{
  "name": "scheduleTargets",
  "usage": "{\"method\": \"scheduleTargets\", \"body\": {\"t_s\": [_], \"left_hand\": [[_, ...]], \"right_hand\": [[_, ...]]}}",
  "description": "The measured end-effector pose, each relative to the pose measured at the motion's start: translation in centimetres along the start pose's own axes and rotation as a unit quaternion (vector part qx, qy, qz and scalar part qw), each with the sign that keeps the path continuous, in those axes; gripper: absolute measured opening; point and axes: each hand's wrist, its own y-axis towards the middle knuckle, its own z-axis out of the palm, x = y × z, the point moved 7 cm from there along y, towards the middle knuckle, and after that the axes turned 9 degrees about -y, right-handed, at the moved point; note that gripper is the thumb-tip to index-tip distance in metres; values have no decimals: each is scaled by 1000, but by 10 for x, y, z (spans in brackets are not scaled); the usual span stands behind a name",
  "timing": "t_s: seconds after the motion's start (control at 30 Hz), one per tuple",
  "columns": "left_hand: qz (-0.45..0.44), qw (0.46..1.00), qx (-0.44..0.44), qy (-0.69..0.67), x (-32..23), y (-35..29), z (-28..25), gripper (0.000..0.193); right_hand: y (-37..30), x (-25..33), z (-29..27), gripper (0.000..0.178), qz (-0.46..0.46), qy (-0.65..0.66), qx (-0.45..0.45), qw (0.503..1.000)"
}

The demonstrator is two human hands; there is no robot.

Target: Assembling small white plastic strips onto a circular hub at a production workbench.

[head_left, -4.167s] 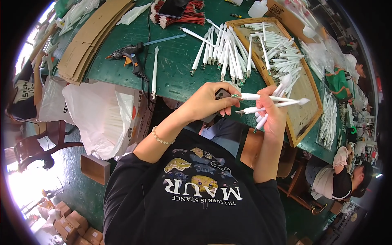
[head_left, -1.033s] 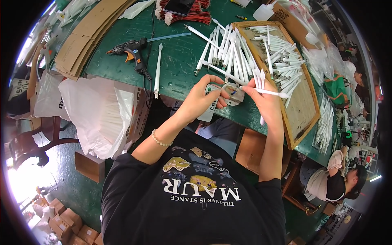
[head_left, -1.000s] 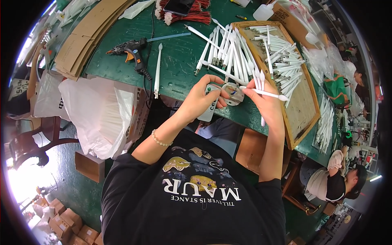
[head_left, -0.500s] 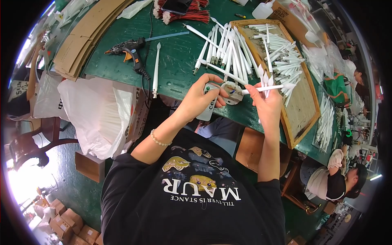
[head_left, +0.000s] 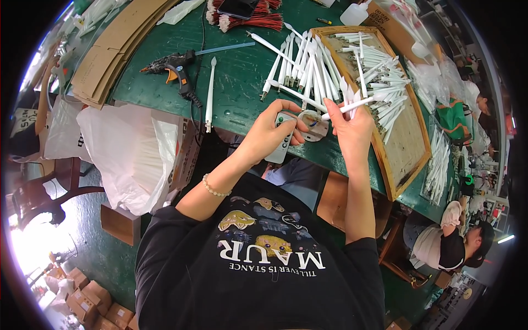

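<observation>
My left hand (head_left: pixel 269 132), a beaded bracelet on its wrist, is closed around a small whitish remote control (head_left: pixel 280 147) with dark buttons and a green one. Just right of its fingers, at the table edge, is a round white piece (head_left: pixel 312 126) with something dark in its middle. My right hand (head_left: pixel 353 135) grips several white candle-shaped sticks with flame-like tips. One such candle stick (head_left: pixel 352 105) lies across the others, its blunt end pointing left above the round piece. More white candle sticks (head_left: pixel 311 69) lie fanned out beyond my hands.
A wooden-framed tray (head_left: pixel 404 170) full of white sticks stands at right. A glue gun (head_left: pixel 179 69) and a single stick (head_left: pixel 210 96) lie at left on the green table (head_left: pixel 148 91). Red wire bundles (head_left: pixel 256 22), cardboard sheets (head_left: pixel 104 60) and a seated person (head_left: pixel 451 242) are around.
My right hand has shifted slightly left and down, and the crosswise candle stick has tilted, its flame tip rising. My left hand keeps its place with the remote control.
</observation>
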Motion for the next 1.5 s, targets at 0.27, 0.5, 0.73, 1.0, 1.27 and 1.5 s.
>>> {"method": "scheduleTargets", "body": {"t_s": [0.27,0.5,0.73,1.0,1.27,1.5], "left_hand": [[8,1000,3,4,1,2,-1,28],[19,1000,-1,6,2,2,-2,29],[14,1000,-8,11,2,2,-1,29],[11,1000,-8,22,0,-2,-1,30],[20,1000,12,9,0,-3,-1,28],[23,1000,11,3,-2,-2,-1,29]], "right_hand": [[3,8,3,32,-64,-58,-11,996],[2,8,4,32,-72,-60,-15,995],[3,5,5,30,-61,-67,-5,996],[5,3,6,29,-72,-59,-3,996],[70,7,-1,45,16,-175,162,971],[93,-23,-9,57,-37,-279,98,955]]}}
